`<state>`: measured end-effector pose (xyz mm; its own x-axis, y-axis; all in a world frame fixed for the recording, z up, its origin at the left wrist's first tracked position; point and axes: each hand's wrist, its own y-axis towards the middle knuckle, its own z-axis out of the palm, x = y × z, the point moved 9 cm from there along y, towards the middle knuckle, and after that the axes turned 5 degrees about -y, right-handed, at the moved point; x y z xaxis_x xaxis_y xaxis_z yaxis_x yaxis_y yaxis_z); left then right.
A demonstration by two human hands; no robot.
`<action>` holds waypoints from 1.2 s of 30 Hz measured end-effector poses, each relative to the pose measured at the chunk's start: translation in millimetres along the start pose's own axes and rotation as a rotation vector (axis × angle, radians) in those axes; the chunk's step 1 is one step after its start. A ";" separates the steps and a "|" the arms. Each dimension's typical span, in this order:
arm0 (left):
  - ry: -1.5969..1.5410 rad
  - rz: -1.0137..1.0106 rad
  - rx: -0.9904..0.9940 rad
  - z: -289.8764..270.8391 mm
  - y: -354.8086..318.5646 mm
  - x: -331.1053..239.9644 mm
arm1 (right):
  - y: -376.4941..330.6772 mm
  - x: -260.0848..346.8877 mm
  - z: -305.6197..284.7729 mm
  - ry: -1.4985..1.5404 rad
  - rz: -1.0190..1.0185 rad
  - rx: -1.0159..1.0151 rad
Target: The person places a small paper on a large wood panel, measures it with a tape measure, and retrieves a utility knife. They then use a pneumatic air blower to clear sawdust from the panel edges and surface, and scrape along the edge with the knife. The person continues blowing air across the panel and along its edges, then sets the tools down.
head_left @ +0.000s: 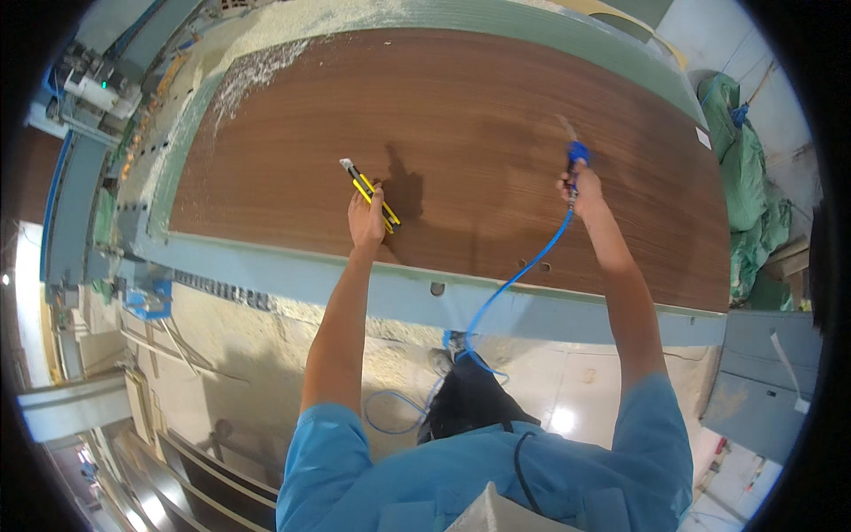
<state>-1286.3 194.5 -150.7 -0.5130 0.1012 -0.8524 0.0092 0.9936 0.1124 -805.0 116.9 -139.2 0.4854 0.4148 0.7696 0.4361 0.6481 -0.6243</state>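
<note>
One long machine bed (266,270), pale blue along its near side, bore a brown wood-grain panel (479,97), whose far left corner was speckled with pale dust (257,73). A thin blue hose (533,263) curved up from the floor to the person's right hand (585,189), which was closed around a blue air gun (578,152) over the panel's right half. Left of the middle, the left hand (364,219) gripped a yellow-and-black utility knife (364,187), its pale tip angled away from the person, over the panel. Near the far right edge lay a small white label (703,137).
</note>
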 end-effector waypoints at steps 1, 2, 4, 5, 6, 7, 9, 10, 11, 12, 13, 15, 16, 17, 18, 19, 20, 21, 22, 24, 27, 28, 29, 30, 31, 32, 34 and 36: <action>-0.014 -0.053 0.004 -0.7 13.8 8.1 | 9.7 -4.1 26.3 -0.036 0.031 0.095; -0.011 -0.037 0.006 -3.2 30.4 10.1 | 12.3 -8.1 66.5 -0.197 0.044 0.340; 0.048 0.022 0.018 -6.6 59.4 12.9 | 13.0 -20.5 121.3 -0.430 0.054 0.606; 0.039 0.029 -0.003 -8.4 72.5 15.1 | 18.9 -19.1 143.3 -0.508 0.032 0.672; 0.081 0.061 -0.012 -13.0 86.1 15.8 | 21.9 -15.5 164.4 -0.564 -0.002 0.789; 0.138 0.078 -0.021 -16.1 100.4 16.9 | 46.1 4.0 164.1 -0.549 -0.052 0.623; 0.226 0.082 -0.053 -19.2 120.3 20.7 | 96.1 47.0 173.9 -0.466 -0.164 0.423; 0.214 0.094 -0.056 -19.8 127.6 21.8 | 122.0 73.8 169.5 -0.469 -0.233 0.326; 0.227 0.096 -0.054 -20.3 133.3 23.1 | 153.4 94.4 159.3 -0.393 -0.154 0.199; 0.238 0.087 -0.056 -20.8 136.6 24.8 | 179.5 123.4 146.3 -0.474 -0.201 0.101; 0.305 0.112 -0.089 -21.4 136.8 23.0 | 204.9 148.6 131.7 -0.317 -0.202 -0.013; 0.294 0.110 -0.077 -19.7 136.5 24.7 | 247.3 197.3 113.0 -0.328 -0.236 -0.115; 0.309 0.117 -0.072 -20.5 135.8 24.4 | 263.6 212.1 104.3 -0.313 -0.234 -0.162; 0.317 0.109 -0.064 -19.2 134.9 24.0 | 277.1 227.1 107.8 -0.404 -0.279 -0.093; 0.330 0.090 -0.049 -18.5 135.1 25.1 | 289.2 240.9 108.3 -0.507 -0.277 -0.119; 0.352 0.074 -0.046 -18.7 134.3 25.5 | 303.1 245.6 119.7 -0.582 -0.227 -0.101; 0.400 0.076 -0.036 -17.8 135.2 24.3 | 315.5 249.7 129.5 -0.665 -0.148 -0.136; 0.377 0.057 -0.042 -19.2 136.1 24.8 | 324.6 249.7 138.1 -0.743 -0.069 -0.198; 0.382 0.053 -0.040 -19.7 136.8 24.1 | 332.8 245.9 161.8 -0.766 -0.060 -0.116; 0.389 0.049 -0.034 -20.6 138.7 23.0 | 342.9 237.9 204.7 -0.816 -0.041 -0.033; 0.400 0.066 -0.019 -20.2 139.9 20.5 | 353.0 216.2 286.7 -0.863 0.001 0.157; 0.388 0.045 -0.018 -21.0 140.4 21.9 | 354.9 207.7 314.5 -0.832 -0.007 0.199; 0.385 0.048 -0.014 -20.7 140.3 21.0 | 356.5 199.8 339.1 -0.814 -0.018 0.208; 0.383 0.050 -0.010 -20.7 140.3 20.3 | 356.7 189.4 365.2 -0.791 -0.008 0.258; 0.381 0.061 -0.013 -20.6 140.2 18.3 | 356.7 179.3 389.5 -0.775 0.001 0.296; 0.385 0.041 -0.015 -21.0 140.6 19.1 | 355.6 169.5 413.4 -0.717 -0.011 0.339; 0.404 0.037 -0.020 -22.5 140.5 17.1 | 353.2 151.2 456.8 -0.621 -0.036 0.379; 0.402 0.041 -0.020 -23.3 141.6 15.3 | 349.8 128.3 494.9 -0.380 0.027 0.432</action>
<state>-1312.8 335.6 -136.0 -0.8073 0.1093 -0.5800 0.0222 0.9876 0.1552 -965.2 712.9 -192.7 0.1510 0.5830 0.7983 0.0394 0.8034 -0.5941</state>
